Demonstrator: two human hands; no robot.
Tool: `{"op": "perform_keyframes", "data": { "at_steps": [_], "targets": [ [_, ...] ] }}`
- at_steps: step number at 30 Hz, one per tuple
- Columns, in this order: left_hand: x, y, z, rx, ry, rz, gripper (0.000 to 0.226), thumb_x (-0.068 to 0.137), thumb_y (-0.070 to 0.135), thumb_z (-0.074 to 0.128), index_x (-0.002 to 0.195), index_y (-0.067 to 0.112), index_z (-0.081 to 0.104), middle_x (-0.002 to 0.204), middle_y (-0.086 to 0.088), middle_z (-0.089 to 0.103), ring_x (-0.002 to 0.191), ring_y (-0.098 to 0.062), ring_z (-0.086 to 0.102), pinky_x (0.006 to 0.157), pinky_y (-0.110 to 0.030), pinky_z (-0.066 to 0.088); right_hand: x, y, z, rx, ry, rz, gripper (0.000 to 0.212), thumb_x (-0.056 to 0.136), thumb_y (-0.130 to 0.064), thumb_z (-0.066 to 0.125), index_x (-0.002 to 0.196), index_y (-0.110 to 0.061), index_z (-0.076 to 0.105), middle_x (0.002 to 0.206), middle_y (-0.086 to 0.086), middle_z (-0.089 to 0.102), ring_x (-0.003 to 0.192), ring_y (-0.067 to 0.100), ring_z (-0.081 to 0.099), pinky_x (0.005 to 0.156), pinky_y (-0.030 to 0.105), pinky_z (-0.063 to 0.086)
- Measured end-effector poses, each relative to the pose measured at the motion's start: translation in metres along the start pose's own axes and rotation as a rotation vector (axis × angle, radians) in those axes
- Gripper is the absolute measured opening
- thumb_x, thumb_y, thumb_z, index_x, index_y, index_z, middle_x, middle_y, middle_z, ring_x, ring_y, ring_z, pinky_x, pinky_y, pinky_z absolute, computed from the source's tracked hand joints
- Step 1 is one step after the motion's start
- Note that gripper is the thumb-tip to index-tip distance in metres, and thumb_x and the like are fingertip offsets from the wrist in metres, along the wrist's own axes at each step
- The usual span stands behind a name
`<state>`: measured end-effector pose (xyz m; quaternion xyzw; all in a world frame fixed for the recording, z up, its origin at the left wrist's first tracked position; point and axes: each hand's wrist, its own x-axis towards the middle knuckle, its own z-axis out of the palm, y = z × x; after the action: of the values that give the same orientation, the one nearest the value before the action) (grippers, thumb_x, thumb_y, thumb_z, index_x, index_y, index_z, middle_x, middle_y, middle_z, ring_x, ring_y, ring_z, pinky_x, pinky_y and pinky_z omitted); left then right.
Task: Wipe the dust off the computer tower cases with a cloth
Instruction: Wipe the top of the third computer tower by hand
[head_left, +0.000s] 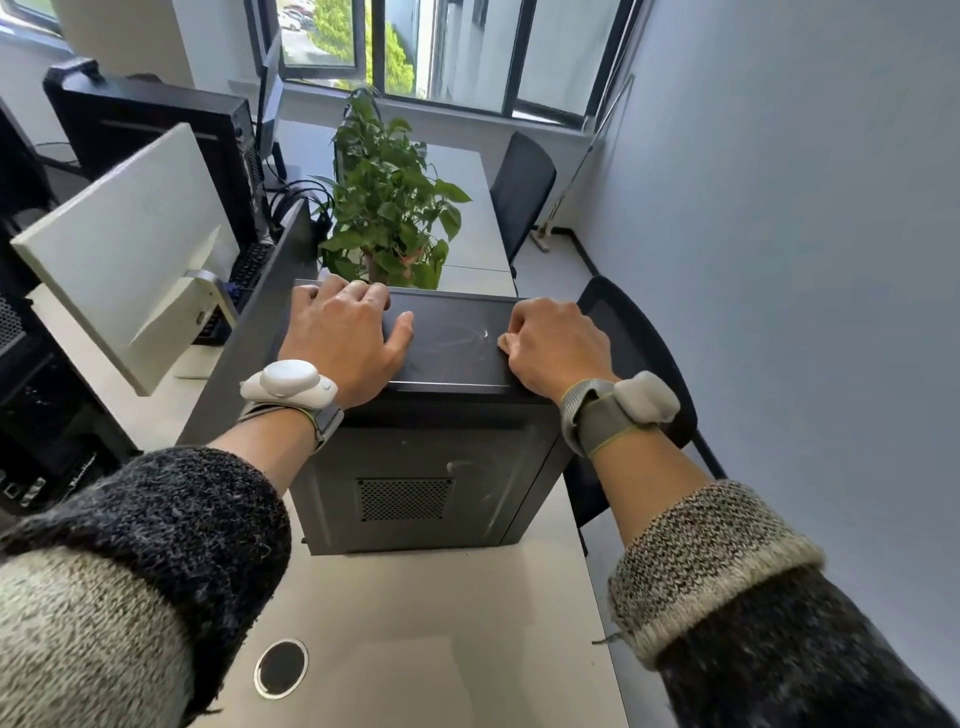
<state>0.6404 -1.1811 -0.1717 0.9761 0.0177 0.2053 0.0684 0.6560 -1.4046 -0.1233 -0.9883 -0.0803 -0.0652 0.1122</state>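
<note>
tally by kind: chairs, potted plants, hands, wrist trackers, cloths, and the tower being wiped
chairs: 2
potted plant: 1
hands: 2
wrist trackers: 2
cloth: 1
tower: 1
total: 9

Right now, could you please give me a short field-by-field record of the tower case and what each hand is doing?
case: black computer tower case, upright on the desk
left hand: on the case top, fingers bent over its far edge
right hand: curled round the cloth, at the top's right side
cloth state: only a small pale corner shows
case top: faint curved smear marks
behind: potted plant
</note>
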Motion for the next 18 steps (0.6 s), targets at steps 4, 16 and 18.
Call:
{"op": "perform_keyframes", "data": {
  "at_steps": [4,16,18],
  "targets": [
    [-0.002,-0.001,0.001,0.005,-0.014,0.003,0.053,0.100,0.056,0.031,0.111,0.017,0.065,0.115,-0.007,0.070,0.115,-0.030,0.055,0.099,-0.050,0.039,-0.015,0.000,-0.001,0.038,-0.025,-0.003,0.015,0.102,-0.042,0.064,0.101,-0.029,0.071,0.110,-0.004,0.069,0.100,0.025,0.067,0.089,0.046,0.058],
    [-0.001,-0.001,0.003,0.009,-0.026,0.022,0.053,0.101,0.054,0.032,0.115,0.014,0.064,0.121,-0.009,0.065,0.119,-0.033,0.053,0.100,-0.053,0.038,-0.023,-0.012,0.005,0.014,0.059,0.078,0.015,0.102,-0.041,0.063,0.103,-0.028,0.071,0.107,-0.005,0.068,0.097,0.024,0.068,0.087,0.047,0.060],
    [-0.001,-0.001,0.002,0.001,-0.018,0.025,0.053,0.100,0.053,0.032,0.115,0.014,0.064,0.122,-0.010,0.065,0.119,-0.033,0.053,0.100,-0.053,0.038,-0.040,-0.011,0.005,0.045,0.049,0.059,0.015,0.102,-0.042,0.063,0.099,-0.029,0.070,0.104,-0.009,0.065,0.093,0.019,0.066,0.085,0.045,0.059]
  ]
}}
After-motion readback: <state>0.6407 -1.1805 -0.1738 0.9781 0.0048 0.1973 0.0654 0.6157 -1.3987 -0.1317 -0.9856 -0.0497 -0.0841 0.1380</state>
